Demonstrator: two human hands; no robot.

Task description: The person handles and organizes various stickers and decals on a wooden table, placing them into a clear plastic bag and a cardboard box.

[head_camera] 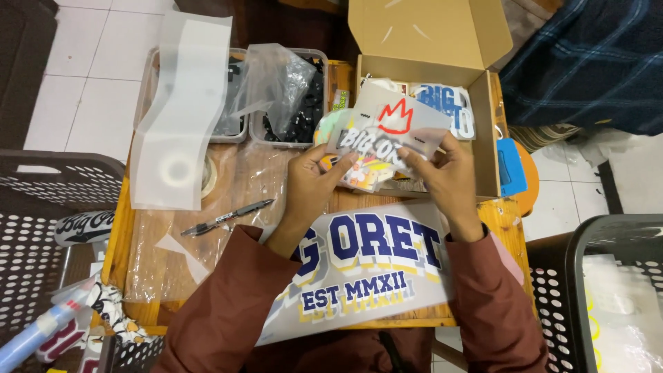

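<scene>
I see both hands pinching a fanned stack of stickers (387, 135) at centre: left hand (314, 183) at its 7 o'clock edge, right hand (445, 173) at 4 o'clock; the top sheet is translucent with a red crown, lower ones mostly hidden, just before the open box (428, 41) at 12 o'clock

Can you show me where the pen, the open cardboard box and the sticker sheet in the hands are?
pen (228, 217), head view, middle of its barrel.
open cardboard box (428, 31), head view, inside of raised lid.
sticker sheet (390, 128), head view, centre of sheet.
</scene>
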